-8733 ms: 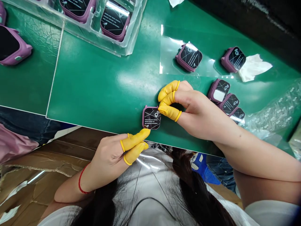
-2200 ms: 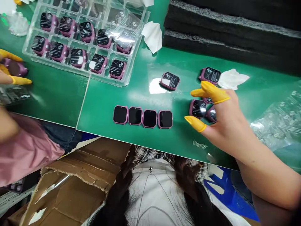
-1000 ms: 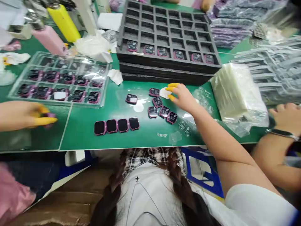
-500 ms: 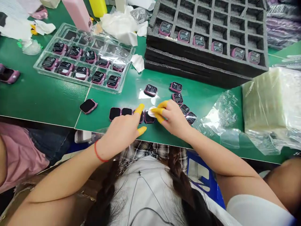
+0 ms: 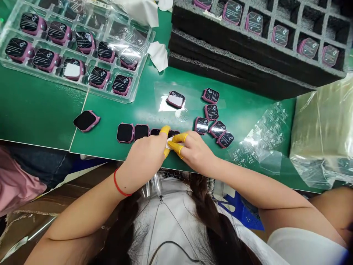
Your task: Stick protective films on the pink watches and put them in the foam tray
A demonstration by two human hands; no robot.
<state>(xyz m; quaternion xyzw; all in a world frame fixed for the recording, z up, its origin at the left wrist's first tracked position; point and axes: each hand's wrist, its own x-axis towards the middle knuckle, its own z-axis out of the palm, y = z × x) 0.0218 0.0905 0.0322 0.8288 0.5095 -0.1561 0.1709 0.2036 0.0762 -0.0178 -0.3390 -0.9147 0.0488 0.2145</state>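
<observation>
Both hands meet at frame centre: right hand (image 5: 193, 151) pinches a small white wipe (image 5: 169, 141), left hand (image 5: 146, 158) steadies a watch body (image 5: 173, 133) on the green bench (image 5: 41, 110). Light, rigid, glossy; best gripped by its edges.

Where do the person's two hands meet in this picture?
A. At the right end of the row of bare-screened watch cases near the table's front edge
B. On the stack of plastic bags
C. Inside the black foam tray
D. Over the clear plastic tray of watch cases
A: the left hand and right hand pinch a small white cloth at the right end of the row of watch cases.
</observation>
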